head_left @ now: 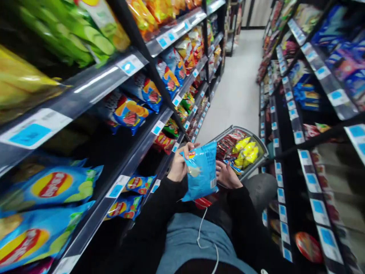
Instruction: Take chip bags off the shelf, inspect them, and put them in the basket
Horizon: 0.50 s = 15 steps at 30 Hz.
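Note:
My left hand (180,164) is closed on the upper left edge of a blue bag of potato chips (202,173), held upright in front of my body. A barcode and printed text show on the bag's right side. My right hand (228,176) is at the bag's right edge, its fingers loosely apart; whether they press on the bag is hard to tell. Just beyond both hands is a dark shopping basket (264,146) with a grey rim. Inside it lie yellow packets (245,152) and dark red packets (230,142).
Shelves of chip bags (53,184) with price labels (30,131) line my left side. Another shelf rack (293,110) with packaged goods stands close on my right. A pale aisle floor (242,83) runs ahead between them. A white cord (199,236) hangs over my front.

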{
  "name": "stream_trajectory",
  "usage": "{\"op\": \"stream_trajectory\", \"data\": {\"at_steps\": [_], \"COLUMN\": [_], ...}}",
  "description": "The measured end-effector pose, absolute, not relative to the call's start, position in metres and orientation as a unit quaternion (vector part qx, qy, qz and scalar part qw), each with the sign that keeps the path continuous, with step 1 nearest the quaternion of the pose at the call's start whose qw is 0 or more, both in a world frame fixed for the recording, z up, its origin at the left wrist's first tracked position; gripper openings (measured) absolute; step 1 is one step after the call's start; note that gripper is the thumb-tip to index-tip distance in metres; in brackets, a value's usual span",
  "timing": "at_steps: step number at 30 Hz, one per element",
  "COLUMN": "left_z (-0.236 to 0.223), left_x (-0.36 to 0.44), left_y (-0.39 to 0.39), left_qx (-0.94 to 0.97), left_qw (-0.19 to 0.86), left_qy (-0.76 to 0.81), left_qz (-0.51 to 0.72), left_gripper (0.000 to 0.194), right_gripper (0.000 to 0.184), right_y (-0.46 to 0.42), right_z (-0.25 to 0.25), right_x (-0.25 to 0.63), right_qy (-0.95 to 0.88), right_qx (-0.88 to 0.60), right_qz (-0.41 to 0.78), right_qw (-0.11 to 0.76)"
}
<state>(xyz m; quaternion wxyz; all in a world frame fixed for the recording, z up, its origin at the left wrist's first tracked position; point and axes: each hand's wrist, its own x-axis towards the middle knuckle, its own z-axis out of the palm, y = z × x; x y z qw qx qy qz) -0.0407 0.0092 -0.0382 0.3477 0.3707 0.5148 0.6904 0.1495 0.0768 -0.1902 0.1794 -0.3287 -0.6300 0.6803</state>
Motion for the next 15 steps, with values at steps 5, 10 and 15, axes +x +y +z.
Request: {"op": "stream_trajectory", "data": {"at_steps": [5,10,15], "left_z": [-0.072,-0.106,-0.16], "left_x": [-0.004,0.001,0.007], "left_y": [0.002,-0.016,-0.013], "left_qx": [0.311,0.264,0.135], "left_qw": [0.512,0.593,0.638], "left_qy": [0.511,0.539,0.673], "left_qz": [0.616,0.537,0.349], "left_gripper": [0.018,0.034,0.042], "right_gripper": [0.079,0.07,0.056], "right_y": [0.009,-0.032,-0.022], "right_z": [-0.144,-0.16,-0.167], "right_x": [0.176,0.17,0.216], "right_qy": [-0.421,-0.285,-0.166], "right_qx": [-0.209,-0.321,-0.404], "right_qz": [0.846,0.837,0.752], "right_qw": [0.253,0.341,0.494]}}
